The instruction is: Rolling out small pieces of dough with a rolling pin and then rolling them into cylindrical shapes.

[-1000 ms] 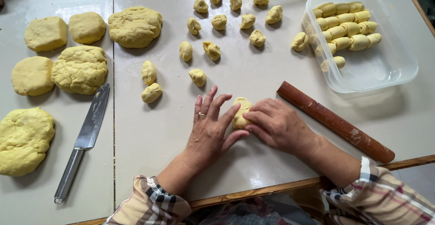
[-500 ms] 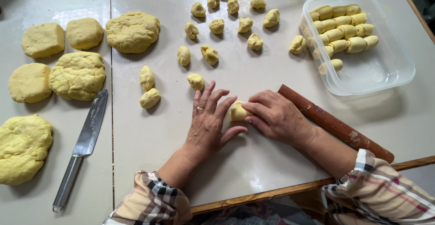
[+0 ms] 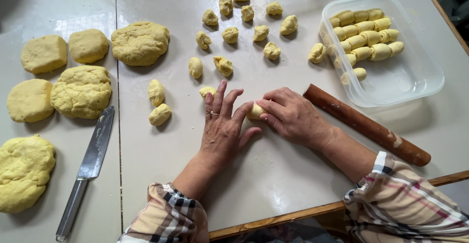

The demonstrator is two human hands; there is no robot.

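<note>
Both hands press one small dough piece (image 3: 255,111) on the bench (image 3: 273,174): left hand (image 3: 222,128) flat, right hand (image 3: 293,118) curled around it. Beyond the grip, shaped rolls fill part of the clear tub (image 3: 415,84); many cut lumps (image 3: 229,35) and large dough mounds (image 3: 80,91) remain unshaped.

A knife (image 3: 87,162) lies near left beside big dough lumps (image 3: 81,91); a rolling pin (image 3: 365,124) lies right, a plastic tub (image 3: 410,77) far right.

Big dough rounds (image 3: 82,91) lie left, knife (image 3: 87,165) before them, tub (image 3: 386,47) right, rolling pin (image 3: 365,124) before it.
</note>
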